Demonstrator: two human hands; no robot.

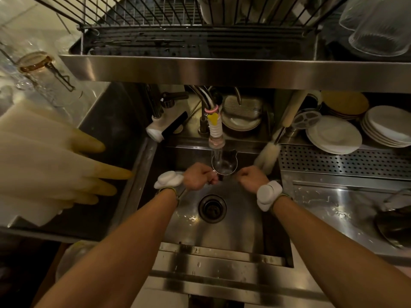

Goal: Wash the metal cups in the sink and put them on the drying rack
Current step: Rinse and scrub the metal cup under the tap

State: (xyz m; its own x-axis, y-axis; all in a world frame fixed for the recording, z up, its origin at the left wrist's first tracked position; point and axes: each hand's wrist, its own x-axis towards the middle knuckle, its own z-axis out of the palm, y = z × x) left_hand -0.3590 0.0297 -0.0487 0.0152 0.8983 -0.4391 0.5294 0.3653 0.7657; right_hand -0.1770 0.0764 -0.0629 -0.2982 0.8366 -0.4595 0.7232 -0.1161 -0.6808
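The sink basin (240,230) floor around the drain (212,208) lay open on the near side of the left hand (198,178) and right hand (252,177). Overhead, the steel front edge of the drying rack (222,67) overhung the sink's back, and the faucet nozzle (215,132) hung just above the cup (224,167) between the hands. A bottle brush (266,156) leaned into the right rear corner, rubber gloves (66,170) hung beside the left rim, and stacked plates (333,134) filled the right rear ledge
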